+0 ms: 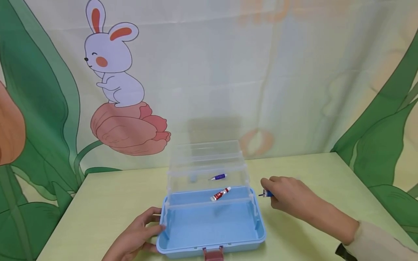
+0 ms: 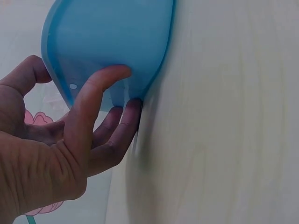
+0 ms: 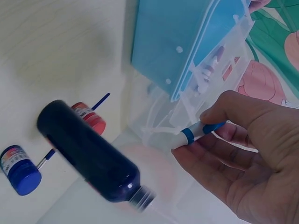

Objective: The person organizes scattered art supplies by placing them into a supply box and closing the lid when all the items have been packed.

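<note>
A light-blue plastic box (image 1: 212,226) stands with its clear tiered trays (image 1: 206,166) raised at the back. My left hand (image 1: 138,233) grips the box's left end, the thumb at the rim; the left wrist view shows the thumb (image 2: 100,88) against the blue wall. To the right of the box, my right hand (image 1: 290,194) pinches a small white-and-blue paint tube (image 3: 196,134) between thumb and fingers. A red-and-white paint tube (image 1: 220,194) and a purple pen-like tool (image 1: 218,177) lie in the trays.
In the right wrist view are a dark bottle (image 3: 88,151), a red paint jar (image 3: 96,122), a blue paint jar (image 3: 21,172) and a blue-handled brush (image 3: 101,101). A mauve latch (image 1: 213,254) is on the box's front. Behind the table hangs a printed cloth (image 1: 209,72).
</note>
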Demonstrator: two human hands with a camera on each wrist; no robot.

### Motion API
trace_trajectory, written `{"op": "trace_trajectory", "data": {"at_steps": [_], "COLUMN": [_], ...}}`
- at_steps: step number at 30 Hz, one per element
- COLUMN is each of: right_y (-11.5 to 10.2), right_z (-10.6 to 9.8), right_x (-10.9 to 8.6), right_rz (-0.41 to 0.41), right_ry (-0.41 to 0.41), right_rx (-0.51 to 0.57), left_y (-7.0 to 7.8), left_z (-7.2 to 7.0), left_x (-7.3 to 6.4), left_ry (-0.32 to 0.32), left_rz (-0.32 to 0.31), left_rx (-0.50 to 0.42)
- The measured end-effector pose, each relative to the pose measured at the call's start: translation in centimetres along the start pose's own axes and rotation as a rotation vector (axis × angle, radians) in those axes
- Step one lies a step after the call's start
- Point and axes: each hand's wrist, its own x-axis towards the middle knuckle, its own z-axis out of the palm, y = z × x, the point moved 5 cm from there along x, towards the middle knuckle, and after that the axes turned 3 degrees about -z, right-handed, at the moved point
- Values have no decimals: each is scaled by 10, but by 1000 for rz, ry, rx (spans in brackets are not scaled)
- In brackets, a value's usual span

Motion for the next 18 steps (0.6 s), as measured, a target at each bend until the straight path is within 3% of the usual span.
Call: {"op": "trace_trajectory", "data": {"at_steps": [8, 18], "right_y": [-12, -9], "right_z": [4, 0], "right_x": [10, 14], "right_rz": [-24, -33], "right_ry": [-15, -24], "right_rx": [-4, -16], "left_y": [-1, -5], "left_z": [0, 2], "left_x": [0, 5], "left_ry": [-8, -6], "left_rz": [29, 23], "left_rx": [-4, 18]}}
